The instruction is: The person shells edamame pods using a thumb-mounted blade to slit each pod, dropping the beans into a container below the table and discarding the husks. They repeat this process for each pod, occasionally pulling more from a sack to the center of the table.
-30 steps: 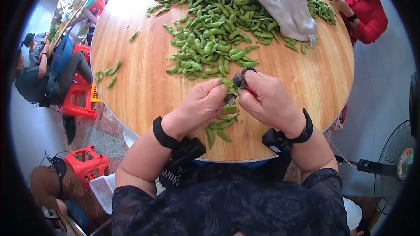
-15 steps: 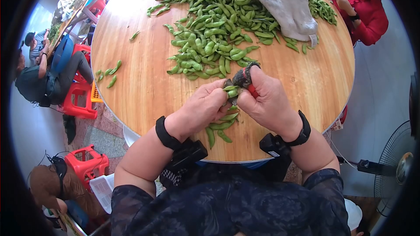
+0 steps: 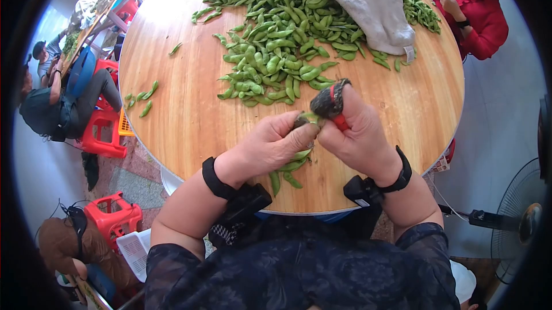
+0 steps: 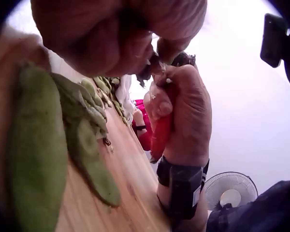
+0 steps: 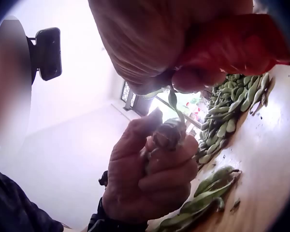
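Observation:
Both hands meet over the near part of the round wooden table point(image 3: 190, 91). My left hand point(image 3: 264, 143) pinches a green bean pod point(image 3: 311, 117) between thumb and fingers. My right hand point(image 3: 359, 137) pinches the pod's other end, its fingers curled. On that hand are a dark knitted finger cover point(image 3: 328, 102) and a red covering point(image 5: 232, 48). A thin green piece point(image 5: 173, 100) spans the gap between the hands in the right wrist view. Several loose pods point(image 4: 36, 150) lie on the table below the left hand.
A large heap of bean pods point(image 3: 276, 39) covers the table's far middle, partly under a white cloth point(image 3: 368, 11). A few small pods point(image 3: 146, 107) lie at the left. A person in red point(image 3: 483, 19) sits far right; a fan point(image 3: 517, 218) stands at the lower right.
Both hands have shifted slightly right. The pod showed split with beans visible half a second ago; now the left thumb covers most of it. The heap has not moved.

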The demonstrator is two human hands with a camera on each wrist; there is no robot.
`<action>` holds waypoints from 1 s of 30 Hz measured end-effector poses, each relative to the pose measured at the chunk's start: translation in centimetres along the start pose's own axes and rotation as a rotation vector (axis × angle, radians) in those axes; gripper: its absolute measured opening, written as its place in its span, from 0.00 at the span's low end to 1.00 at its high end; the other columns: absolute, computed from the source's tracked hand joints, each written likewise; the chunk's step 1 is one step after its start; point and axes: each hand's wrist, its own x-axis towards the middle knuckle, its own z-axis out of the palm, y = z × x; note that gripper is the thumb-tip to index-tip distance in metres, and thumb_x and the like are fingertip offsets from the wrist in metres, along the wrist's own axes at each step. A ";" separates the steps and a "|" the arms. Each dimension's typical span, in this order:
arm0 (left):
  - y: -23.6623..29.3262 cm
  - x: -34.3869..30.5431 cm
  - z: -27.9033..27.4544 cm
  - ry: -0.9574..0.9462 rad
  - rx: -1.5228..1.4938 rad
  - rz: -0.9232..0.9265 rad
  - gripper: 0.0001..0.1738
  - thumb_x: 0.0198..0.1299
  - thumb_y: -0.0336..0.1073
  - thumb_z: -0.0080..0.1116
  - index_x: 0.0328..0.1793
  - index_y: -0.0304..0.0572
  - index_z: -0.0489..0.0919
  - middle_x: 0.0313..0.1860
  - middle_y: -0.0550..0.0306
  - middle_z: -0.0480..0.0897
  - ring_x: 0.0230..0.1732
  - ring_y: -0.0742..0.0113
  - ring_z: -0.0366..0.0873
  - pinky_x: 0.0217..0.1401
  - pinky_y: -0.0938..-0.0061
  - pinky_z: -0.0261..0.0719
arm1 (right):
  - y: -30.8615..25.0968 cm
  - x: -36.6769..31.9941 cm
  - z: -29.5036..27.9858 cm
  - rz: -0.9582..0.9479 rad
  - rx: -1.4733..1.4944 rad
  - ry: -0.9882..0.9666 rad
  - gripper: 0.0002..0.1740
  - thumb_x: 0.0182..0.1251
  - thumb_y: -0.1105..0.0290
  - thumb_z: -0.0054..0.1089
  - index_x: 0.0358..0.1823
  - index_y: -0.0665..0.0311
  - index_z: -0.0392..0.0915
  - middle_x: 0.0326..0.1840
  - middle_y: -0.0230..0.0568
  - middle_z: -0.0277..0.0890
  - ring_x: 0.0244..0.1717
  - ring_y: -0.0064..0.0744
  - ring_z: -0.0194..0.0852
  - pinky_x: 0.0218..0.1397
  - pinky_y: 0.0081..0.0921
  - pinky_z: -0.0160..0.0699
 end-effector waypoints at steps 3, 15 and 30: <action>0.0 -0.3 -0.2 -0.105 -0.086 -0.059 0.13 0.72 0.43 0.47 0.44 0.43 0.77 0.31 0.74 0.71 0.29 0.86 0.62 0.30 0.87 0.62 | -1.3 0.0 -0.9 0.369 0.425 -0.186 0.11 0.60 0.78 0.52 0.44 0.62 0.70 0.28 0.31 0.71 0.18 0.20 0.65 0.22 0.19 0.67; 0.7 0.0 -2.1 0.309 -0.597 0.059 0.12 0.71 0.41 0.44 0.38 0.44 0.73 0.22 0.67 0.66 0.16 0.79 0.58 0.18 0.85 0.56 | -0.7 0.8 -0.9 0.419 0.554 -0.145 0.11 0.65 0.76 0.52 0.49 0.61 0.69 0.33 0.35 0.75 0.17 0.20 0.70 0.19 0.17 0.68; 0.3 0.0 -2.2 0.208 -0.546 0.066 0.13 0.71 0.43 0.48 0.46 0.42 0.74 0.27 0.66 0.71 0.17 0.81 0.60 0.16 0.87 0.54 | 3.6 2.9 -1.6 -0.017 -0.846 -0.179 0.12 0.60 0.70 0.56 0.44 0.63 0.70 0.35 0.50 0.75 0.33 0.52 0.77 0.34 0.42 0.76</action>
